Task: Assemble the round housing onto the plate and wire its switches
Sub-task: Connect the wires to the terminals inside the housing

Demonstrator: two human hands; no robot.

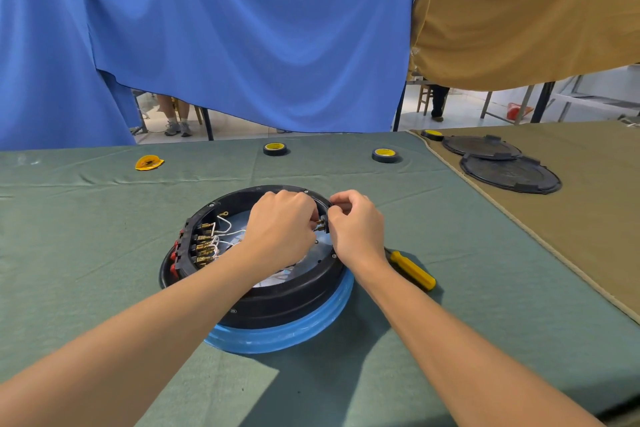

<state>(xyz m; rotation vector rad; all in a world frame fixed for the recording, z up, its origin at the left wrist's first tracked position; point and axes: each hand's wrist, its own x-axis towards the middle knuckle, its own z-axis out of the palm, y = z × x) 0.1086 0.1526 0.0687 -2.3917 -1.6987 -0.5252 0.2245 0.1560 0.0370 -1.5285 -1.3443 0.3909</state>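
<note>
One round black housing (277,302) sits on the green-covered table (485,305), seated on one plate wrapped in blue film (294,333), directly under both forearms. The left hand (280,229) reaches inside the housing, fingers curled tight toward a small switch with brass terminals (320,224) at the far right wall. The right hand (356,225) meets it from outside the rim, fingers pinched closed on that same switch; what the left fingers grip cannot be told, as they are hidden. To the left of the left hand, a row of switches with brass tabs (201,246) lines the housing wall, their exact count unclear, with white wires (221,236) looping from them. Just right of the right wrist lies one yellow-handled screwdriver (412,269). Beyond the hands lie three rolls of black tape: one (275,149), a second (385,155), a third (432,134). Far right of them rest two black round covers (509,173) on tan cloth. Far left lies one yellow scrap (149,162).
</note>
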